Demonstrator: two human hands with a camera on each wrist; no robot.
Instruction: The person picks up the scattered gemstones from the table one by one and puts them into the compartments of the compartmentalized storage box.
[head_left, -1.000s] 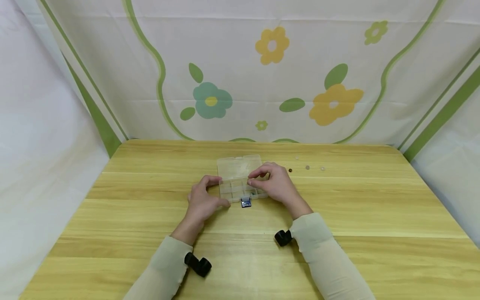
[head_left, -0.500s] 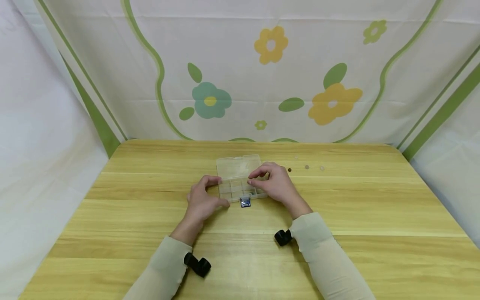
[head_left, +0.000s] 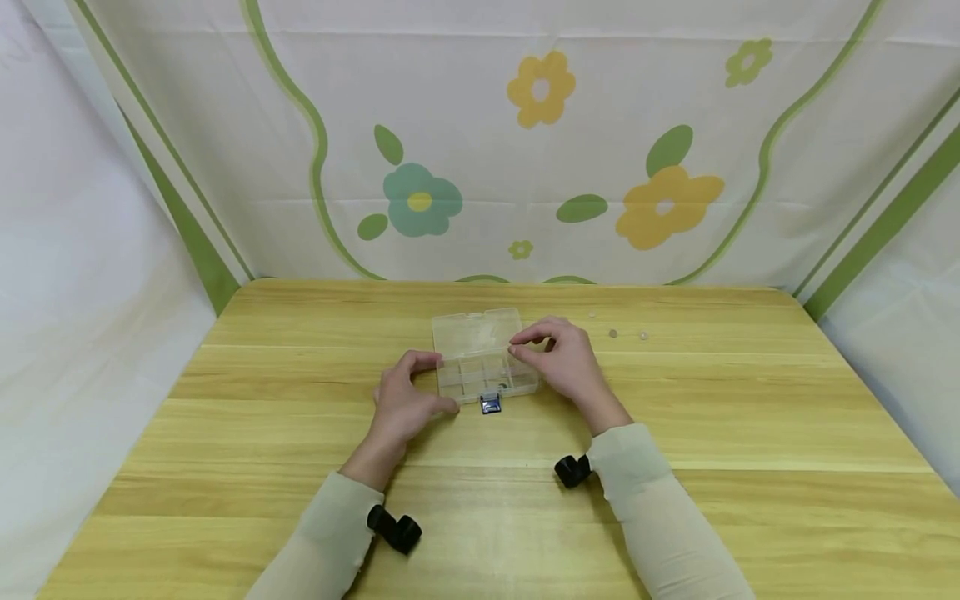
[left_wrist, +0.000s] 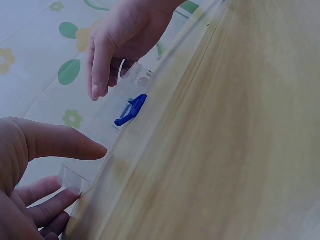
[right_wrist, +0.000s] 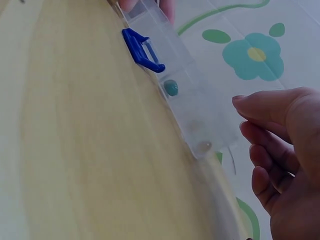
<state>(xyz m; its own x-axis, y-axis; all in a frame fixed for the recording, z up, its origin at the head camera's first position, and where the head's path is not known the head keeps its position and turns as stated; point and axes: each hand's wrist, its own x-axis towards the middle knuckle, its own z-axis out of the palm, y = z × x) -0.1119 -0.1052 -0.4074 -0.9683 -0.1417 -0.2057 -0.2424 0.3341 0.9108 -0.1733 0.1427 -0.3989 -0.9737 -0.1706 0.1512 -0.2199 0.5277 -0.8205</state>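
A clear plastic compartment box (head_left: 450, 390) with its lid raised sits on the table, a blue clasp (head_left: 491, 404) at its front. My left hand (head_left: 405, 404) holds the box's left end, thumb along the front and fingers round the back corner. Above the box's right side is my right hand (head_left: 566, 358), thumb and index tip close together. Nothing shows between those fingertips in the right wrist view, where the other fingers curl loosely. That view also shows a green bead (right_wrist: 171, 88) and a clear bead (right_wrist: 204, 146) inside the box.
To the right of the box lie small loose beads: a grey bead (head_left: 612, 333), a pale bead (head_left: 642, 336) and a tiny clear bead (head_left: 592, 315). A flowered white cloth (head_left: 480, 167) rises behind the wooden table (head_left: 300, 333).
My right hand has lifted from the compartments and shifted up and right, now covering the spot where a dark bead lay. My left hand and the box stay put.
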